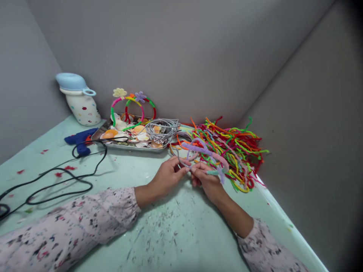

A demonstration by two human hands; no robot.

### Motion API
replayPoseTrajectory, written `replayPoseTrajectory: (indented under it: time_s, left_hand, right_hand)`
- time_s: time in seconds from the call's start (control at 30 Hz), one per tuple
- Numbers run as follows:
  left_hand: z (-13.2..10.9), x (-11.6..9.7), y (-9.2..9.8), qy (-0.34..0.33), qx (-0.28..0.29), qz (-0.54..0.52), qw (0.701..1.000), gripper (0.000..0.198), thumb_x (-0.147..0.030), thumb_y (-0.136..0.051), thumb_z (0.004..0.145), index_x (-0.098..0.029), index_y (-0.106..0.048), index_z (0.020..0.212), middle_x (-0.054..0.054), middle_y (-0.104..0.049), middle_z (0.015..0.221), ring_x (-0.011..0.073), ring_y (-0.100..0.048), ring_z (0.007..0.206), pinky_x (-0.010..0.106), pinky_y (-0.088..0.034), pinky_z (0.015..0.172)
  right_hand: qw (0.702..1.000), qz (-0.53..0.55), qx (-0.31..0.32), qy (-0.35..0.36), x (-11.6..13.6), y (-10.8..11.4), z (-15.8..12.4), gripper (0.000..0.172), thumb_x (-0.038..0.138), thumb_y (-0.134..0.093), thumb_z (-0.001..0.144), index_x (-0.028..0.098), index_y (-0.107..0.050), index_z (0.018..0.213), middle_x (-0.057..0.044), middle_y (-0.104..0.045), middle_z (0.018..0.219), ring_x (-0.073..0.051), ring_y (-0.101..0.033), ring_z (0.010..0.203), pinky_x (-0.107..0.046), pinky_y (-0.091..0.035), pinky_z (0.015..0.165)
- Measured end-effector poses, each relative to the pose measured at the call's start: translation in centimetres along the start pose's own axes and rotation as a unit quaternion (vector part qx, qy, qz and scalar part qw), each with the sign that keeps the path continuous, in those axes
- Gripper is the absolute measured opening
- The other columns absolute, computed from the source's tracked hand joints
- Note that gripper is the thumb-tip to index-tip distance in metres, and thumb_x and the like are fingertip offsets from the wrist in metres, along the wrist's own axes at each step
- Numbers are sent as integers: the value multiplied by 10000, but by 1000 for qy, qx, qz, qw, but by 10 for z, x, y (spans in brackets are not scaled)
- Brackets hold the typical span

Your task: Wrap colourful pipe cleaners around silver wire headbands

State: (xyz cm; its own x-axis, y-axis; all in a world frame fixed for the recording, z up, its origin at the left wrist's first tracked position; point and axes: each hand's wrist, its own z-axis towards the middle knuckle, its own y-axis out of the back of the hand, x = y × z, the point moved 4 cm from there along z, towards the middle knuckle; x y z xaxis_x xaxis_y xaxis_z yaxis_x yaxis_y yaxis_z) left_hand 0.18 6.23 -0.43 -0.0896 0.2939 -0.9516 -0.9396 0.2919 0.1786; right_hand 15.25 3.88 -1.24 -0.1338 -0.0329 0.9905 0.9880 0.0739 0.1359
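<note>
Both my hands meet over the table, fingertips almost touching. My left hand point(168, 175) is closed in a pinch on a thin grey wire point(179, 158) that curves up from the fingers. My right hand point(208, 181) is also closed, thumb and finger pinching a fuzzy pipe cleaner close to the left fingertips; the exact grip point is small and partly hidden. Above the hands, the wire forms a loop partly wrapped in a lilac pipe cleaner point(195, 147) and a pink one point(220, 160). A teal stretch point(212, 172) sticks out beside the right hand.
Behind my hands, a metal tray point(138, 148) holds shells, coiled grey wire point(163, 130) and finished flower-topped rings point(112, 113). Many loose pipe cleaners point(235, 143) heap at right. A blue glue gun point(82, 139) with black cord point(85, 176) lies left, near a white bottle point(82, 107).
</note>
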Motion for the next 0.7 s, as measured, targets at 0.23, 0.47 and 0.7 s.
replayPoseTrajectory:
  time_s: [0.23, 0.47, 0.7]
  left_hand:
    - [0, 0, 1, -5, 2, 19, 1000, 190, -315, -601, 861, -162, -691, 928, 30, -644, 760, 162, -579, 714, 272, -448, 657]
    - [0, 8, -2, 5, 3, -3, 1000, 159, -283, -595, 860, -174, -684, 933, 37, -667, 797, 163, -586, 717, 274, -455, 659]
    - [0, 6, -1, 5, -6, 9, 1000, 128, -218, -578, 836, -174, -681, 899, 40, -665, 819, 168, -583, 735, 268, -458, 643]
  right_hand:
    - [1000, 5, -2, -4, 1, -2, 0, 233, 377, -593, 836, 197, -555, 693, 30, -550, 531, -110, -466, 486, -254, -335, 495]
    - [999, -28, -24, 15, -6, -2, 3, 221, 363, -585, 820, 219, -541, 659, 32, -525, 516, -126, -471, 478, -264, -356, 490]
    - [996, -80, -28, 37, 6, -5, -1, 235, 344, -552, 809, 228, -522, 607, 19, -522, 500, -141, -464, 465, -282, -357, 482]
